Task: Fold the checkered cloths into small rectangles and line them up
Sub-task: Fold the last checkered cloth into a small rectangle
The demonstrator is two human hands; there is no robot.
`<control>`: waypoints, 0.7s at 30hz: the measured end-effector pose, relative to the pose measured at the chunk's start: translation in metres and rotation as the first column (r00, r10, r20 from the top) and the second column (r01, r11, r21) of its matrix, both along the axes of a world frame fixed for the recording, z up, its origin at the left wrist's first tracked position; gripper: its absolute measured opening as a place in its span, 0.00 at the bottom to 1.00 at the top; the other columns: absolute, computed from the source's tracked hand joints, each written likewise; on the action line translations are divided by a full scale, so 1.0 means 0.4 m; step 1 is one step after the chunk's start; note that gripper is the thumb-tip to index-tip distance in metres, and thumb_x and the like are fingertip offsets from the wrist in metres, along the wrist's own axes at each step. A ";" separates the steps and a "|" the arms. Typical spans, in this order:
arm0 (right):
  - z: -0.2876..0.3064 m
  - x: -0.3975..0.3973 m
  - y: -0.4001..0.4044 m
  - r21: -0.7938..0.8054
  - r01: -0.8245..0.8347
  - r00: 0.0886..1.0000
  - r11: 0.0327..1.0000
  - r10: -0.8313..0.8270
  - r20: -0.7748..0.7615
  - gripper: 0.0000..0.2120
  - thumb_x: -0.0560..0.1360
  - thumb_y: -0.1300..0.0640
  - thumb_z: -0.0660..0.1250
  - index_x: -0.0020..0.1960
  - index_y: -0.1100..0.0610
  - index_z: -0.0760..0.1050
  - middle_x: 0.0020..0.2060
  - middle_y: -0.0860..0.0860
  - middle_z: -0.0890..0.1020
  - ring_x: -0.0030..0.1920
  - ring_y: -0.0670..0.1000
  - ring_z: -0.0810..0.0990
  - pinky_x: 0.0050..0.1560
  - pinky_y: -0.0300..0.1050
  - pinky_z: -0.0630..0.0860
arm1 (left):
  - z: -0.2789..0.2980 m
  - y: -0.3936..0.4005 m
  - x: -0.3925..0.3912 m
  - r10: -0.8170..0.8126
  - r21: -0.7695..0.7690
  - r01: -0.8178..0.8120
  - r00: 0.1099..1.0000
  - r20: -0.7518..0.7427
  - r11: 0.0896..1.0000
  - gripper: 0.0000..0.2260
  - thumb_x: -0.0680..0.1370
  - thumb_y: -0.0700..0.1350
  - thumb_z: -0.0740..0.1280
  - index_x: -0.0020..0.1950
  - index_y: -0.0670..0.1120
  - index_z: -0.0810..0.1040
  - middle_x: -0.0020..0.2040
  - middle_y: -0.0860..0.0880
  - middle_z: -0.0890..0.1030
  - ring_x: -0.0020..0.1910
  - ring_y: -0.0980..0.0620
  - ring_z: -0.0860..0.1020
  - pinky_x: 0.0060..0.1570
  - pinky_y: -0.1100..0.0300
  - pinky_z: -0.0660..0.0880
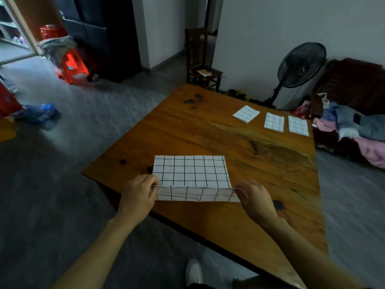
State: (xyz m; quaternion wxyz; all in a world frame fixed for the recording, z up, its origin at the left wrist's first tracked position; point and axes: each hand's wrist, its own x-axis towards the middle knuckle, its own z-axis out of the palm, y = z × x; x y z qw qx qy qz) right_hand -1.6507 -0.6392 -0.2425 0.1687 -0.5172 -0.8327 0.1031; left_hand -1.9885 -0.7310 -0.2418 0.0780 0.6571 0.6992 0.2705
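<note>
Our left hand (139, 192) and right hand (253, 197) pinch the near corners of the checkered cloth (190, 171), lying long axis left-right on the surface (208, 134); three folded cloths (274, 122) line its far-right edge.

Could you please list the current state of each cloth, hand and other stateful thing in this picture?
Large checkered cloth: flat on the table, near edge lifted, mid-fold.
Left hand: pinching the cloth's near-left corner.
Right hand: pinching the near-right corner.
Three folded cloths: finished, in a row at the table's far right.
Fan: upright; running or not, cannot tell.
</note>
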 end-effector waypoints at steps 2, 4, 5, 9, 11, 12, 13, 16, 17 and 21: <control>0.004 -0.030 0.054 0.021 0.000 1.000 1.000 0.000 -0.008 0.05 0.77 0.56 0.67 0.52 0.49 0.77 0.46 0.42 0.75 0.45 0.42 0.74 0.42 0.34 0.71 | 0.004 0.038 -0.021 0.016 -0.007 -0.016 1.000 -0.015 1.000 0.06 0.77 0.43 0.70 0.46 0.52 0.75 0.42 0.56 0.76 0.42 0.56 0.75 0.40 0.57 0.75; -0.001 -0.063 0.117 0.039 -0.005 0.999 0.999 0.006 -0.032 0.04 0.77 0.58 0.68 0.50 0.50 0.78 0.44 0.45 0.77 0.43 0.44 0.75 0.40 0.38 0.75 | 0.011 0.081 -0.041 0.036 -0.024 -0.037 0.999 -0.039 0.999 0.06 0.78 0.43 0.69 0.46 0.52 0.74 0.41 0.57 0.75 0.41 0.56 0.73 0.39 0.59 0.69; -0.005 -0.080 0.148 0.048 -0.007 0.999 0.999 0.009 -0.043 0.04 0.76 0.59 0.68 0.48 0.51 0.78 0.43 0.45 0.78 0.42 0.44 0.75 0.39 0.40 0.75 | 0.015 0.104 -0.050 0.040 -0.032 -0.042 0.998 -0.057 0.999 0.07 0.78 0.42 0.68 0.45 0.53 0.73 0.41 0.57 0.74 0.40 0.56 0.72 0.38 0.60 0.67; -0.025 -0.131 0.259 0.022 0.009 0.998 1.000 -0.007 -0.064 0.06 0.76 0.60 0.67 0.44 0.50 0.76 0.40 0.44 0.76 0.40 0.44 0.74 0.38 0.35 0.70 | 0.026 0.195 -0.082 0.062 -0.109 -0.072 0.993 -0.095 0.991 0.06 0.80 0.44 0.65 0.46 0.54 0.71 0.40 0.58 0.72 0.40 0.58 0.71 0.36 0.64 0.63; -0.040 -0.143 0.307 -0.002 0.004 0.998 1.000 -0.004 -0.064 0.08 0.76 0.60 0.67 0.43 0.48 0.75 0.39 0.44 0.76 0.40 0.43 0.74 0.38 0.36 0.71 | 0.023 0.238 -0.094 0.068 -0.137 -0.083 0.991 -0.114 0.987 0.05 0.81 0.45 0.65 0.46 0.54 0.72 0.40 0.57 0.73 0.40 0.59 0.71 0.37 0.64 0.66; -0.048 -0.146 0.327 -0.021 0.009 0.998 1.000 -0.010 -0.061 0.09 0.76 0.61 0.67 0.43 0.48 0.74 0.39 0.44 0.76 0.40 0.43 0.74 0.38 0.36 0.72 | 0.019 0.259 -0.098 0.066 -0.146 -0.083 0.991 -0.119 0.986 0.05 0.81 0.45 0.64 0.46 0.54 0.73 0.41 0.57 0.73 0.40 0.59 0.72 0.38 0.64 0.67; -0.056 -0.146 0.343 -0.040 0.017 0.998 0.999 -0.019 -0.054 0.09 0.76 0.60 0.67 0.43 0.48 0.74 0.39 0.44 0.76 0.40 0.43 0.74 0.38 0.36 0.72 | 0.015 0.279 -0.101 0.066 -0.155 -0.084 0.991 -0.120 0.984 0.04 0.81 0.46 0.64 0.47 0.54 0.73 0.41 0.57 0.74 0.41 0.59 0.72 0.38 0.63 0.68; -0.075 -0.148 0.377 -0.078 0.052 0.998 0.996 -0.055 -0.032 0.08 0.77 0.59 0.65 0.43 0.48 0.74 0.39 0.43 0.76 0.40 0.42 0.73 0.37 0.35 0.71 | -0.001 0.342 -0.103 0.064 -0.189 -0.087 0.990 -0.124 0.978 0.04 0.81 0.46 0.63 0.48 0.54 0.72 0.42 0.56 0.74 0.42 0.58 0.72 0.40 0.62 0.69; -0.080 -0.147 0.385 -0.089 0.068 0.997 0.994 -0.071 -0.028 0.08 0.78 0.59 0.65 0.43 0.48 0.73 0.39 0.43 0.75 0.39 0.42 0.73 0.37 0.35 0.71 | -0.007 0.361 -0.102 0.062 -0.202 -0.087 0.990 -0.125 0.976 0.03 0.82 0.47 0.63 0.48 0.54 0.72 0.42 0.56 0.74 0.42 0.58 0.73 0.40 0.62 0.70; -0.102 -0.132 0.419 -0.130 0.078 0.996 0.988 -0.083 -0.039 0.11 0.78 0.60 0.65 0.41 0.46 0.72 0.37 0.43 0.75 0.37 0.42 0.73 0.35 0.37 0.71 | -0.033 0.429 -0.099 0.050 -0.224 -0.078 0.991 -0.128 0.971 0.03 0.82 0.47 0.63 0.49 0.54 0.74 0.43 0.56 0.74 0.43 0.58 0.73 0.43 0.60 0.74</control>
